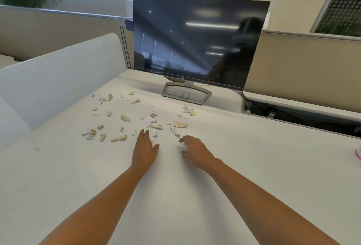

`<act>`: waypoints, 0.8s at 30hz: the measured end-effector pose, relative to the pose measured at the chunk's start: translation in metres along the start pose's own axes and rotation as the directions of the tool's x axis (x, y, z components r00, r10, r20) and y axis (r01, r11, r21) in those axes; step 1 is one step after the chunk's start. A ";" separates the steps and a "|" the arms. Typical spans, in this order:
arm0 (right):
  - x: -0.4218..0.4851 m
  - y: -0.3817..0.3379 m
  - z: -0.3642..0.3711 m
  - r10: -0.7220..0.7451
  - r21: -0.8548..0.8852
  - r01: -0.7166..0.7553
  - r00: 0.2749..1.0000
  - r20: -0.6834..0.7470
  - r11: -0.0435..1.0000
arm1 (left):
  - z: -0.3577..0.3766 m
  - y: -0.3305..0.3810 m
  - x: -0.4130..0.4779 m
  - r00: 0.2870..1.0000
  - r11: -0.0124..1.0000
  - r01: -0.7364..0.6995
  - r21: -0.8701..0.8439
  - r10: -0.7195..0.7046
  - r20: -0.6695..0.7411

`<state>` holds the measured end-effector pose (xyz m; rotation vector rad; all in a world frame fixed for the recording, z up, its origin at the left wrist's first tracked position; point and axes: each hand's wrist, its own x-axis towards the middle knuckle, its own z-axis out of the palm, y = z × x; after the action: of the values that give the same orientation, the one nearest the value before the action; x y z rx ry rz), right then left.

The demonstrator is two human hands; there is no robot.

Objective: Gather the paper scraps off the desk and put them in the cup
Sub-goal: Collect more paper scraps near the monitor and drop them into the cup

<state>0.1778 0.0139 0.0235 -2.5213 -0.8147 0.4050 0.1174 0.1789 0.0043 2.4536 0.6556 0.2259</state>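
Observation:
Several torn paper scraps (125, 118), cream and white with purple print, lie scattered over the white desk (175, 196) in front of the monitor. My left hand (144, 147) lies flat on the desk, fingers straight, its fingertips just short of the nearest scraps. My right hand (192, 150) hovers palm down to the right of it, fingers loosely curled, holding nothing, close to a small scrap (177, 134). A larger cream scrap (180, 124) lies beyond both hands. At the right edge only a sliver of a white and pink object (358, 154) shows; I cannot tell whether it is the cup.
A dark Dell monitor (199, 43) on a silver stand (186, 93) stands at the back of the desk. A white divider panel (58, 76) borders the left side. An open cable tray (300, 115) runs along the back right. One stray scrap (36, 149) lies far left.

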 end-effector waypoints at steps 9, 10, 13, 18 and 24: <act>0.049 -0.028 0.022 0.090 -0.014 -0.090 0.996 -0.002 0.996 | 0.010 0.004 0.031 0.993 0.993 -0.095 0.075 0.089 0.078; 0.053 -0.031 0.023 0.093 -0.021 -0.093 0.996 0.006 0.995 | 0.010 0.004 0.033 0.991 0.990 -0.106 0.088 0.098 0.089; 0.064 -0.037 0.027 0.093 -0.057 -0.092 0.996 0.016 0.994 | 0.011 0.005 0.042 0.982 0.983 -0.151 0.106 0.137 0.128; 0.071 -0.038 0.032 0.003 -0.249 -0.018 0.998 -0.059 0.968 | 0.014 0.007 0.051 0.941 0.928 -0.301 0.220 0.252 0.226; 0.063 -0.035 0.032 -0.086 -0.348 0.036 0.988 -0.128 0.937 | 0.015 0.010 0.052 0.909 0.861 -0.404 0.310 0.338 0.245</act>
<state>0.1974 0.0883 0.0057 -2.7962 -0.9775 0.0619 0.1706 0.1907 -0.0015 2.8961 0.1370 0.0277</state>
